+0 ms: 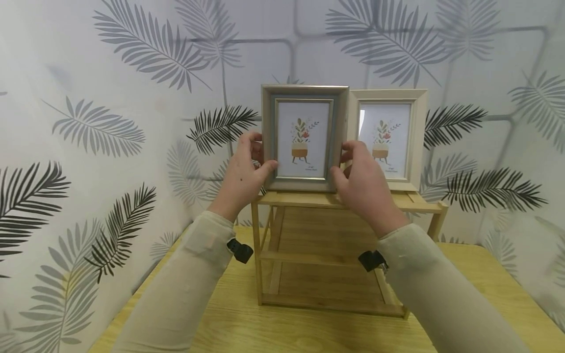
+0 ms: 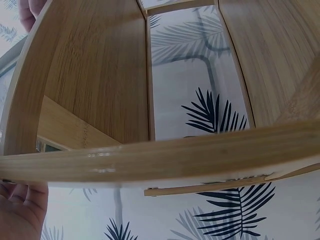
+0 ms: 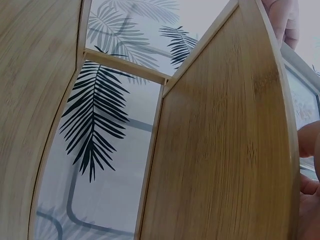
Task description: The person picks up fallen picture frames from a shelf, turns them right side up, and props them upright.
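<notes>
The grey picture frame [image 1: 303, 138] stood upright on the top shelf of a small wooden rack [image 1: 328, 255]. It was at the left end of that shelf. Both hands held it, one on each side.

The left hand [image 1: 244, 171] gripped the left edge of the frame. Its thumb lay on the front, low down near the corner, and its fingers curled around behind. The right hand [image 1: 362, 179] gripped the right edge the same way, with the thumb on the front and the fingers bent around the side. Both arms wore long pale sleeves [image 1: 185, 289].

The picture inside the grey frame showed a little plant in a pot. A second frame, the cream picture frame [image 1: 390, 137], stood just beside it on the right. The two frames touched, or nearly touched, at their edges; it was hard to be sure from the head view. The cream one had the same plant picture in it.

The rack had three shelves and stood on a yellow wooden worktop [image 1: 247, 328]. Behind it was a wall [image 1: 132, 98] with grey and black leaf shapes on it.

The left wrist view looked up at the wooden slats of the rack [image 2: 100, 85] from below, with a bit of the left hand [image 2: 20, 215] in the bottom corner. The right wrist view showed the slats [image 3: 225, 150] too, with fingertips [image 3: 282, 17] at the top edge.
</notes>
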`<state>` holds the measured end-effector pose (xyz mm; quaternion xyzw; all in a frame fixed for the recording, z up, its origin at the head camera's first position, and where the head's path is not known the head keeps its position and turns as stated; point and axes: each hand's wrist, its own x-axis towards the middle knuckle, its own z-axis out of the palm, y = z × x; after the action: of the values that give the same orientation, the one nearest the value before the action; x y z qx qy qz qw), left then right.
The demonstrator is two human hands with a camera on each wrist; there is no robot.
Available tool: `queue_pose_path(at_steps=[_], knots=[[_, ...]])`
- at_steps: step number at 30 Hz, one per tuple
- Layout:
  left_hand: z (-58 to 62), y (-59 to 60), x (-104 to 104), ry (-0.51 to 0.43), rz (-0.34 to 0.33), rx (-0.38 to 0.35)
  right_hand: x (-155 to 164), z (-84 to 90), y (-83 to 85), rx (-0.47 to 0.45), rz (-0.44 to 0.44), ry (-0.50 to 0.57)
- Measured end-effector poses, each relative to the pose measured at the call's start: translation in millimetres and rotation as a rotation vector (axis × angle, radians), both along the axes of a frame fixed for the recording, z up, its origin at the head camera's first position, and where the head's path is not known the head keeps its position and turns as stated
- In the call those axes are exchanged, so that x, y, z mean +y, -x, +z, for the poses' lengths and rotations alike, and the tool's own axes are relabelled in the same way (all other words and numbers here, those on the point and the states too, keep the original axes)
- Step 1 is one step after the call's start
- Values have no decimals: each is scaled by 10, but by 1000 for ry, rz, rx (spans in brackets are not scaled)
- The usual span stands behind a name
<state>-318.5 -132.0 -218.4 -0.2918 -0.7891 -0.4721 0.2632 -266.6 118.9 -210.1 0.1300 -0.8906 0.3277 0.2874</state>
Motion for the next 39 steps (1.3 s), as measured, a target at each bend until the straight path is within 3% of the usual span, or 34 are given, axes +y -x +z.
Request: queue_pose_path(at_steps=[7,18,39], knots=[[-14,-3,-5,16,-10,-4,37,-19,41,20,44,-41],[-2,-24,-3,39,-2,-42,44,-78,57,44,42,-53],[69,58,13,109,84,-121,28,-101,45,95,48,-99]])
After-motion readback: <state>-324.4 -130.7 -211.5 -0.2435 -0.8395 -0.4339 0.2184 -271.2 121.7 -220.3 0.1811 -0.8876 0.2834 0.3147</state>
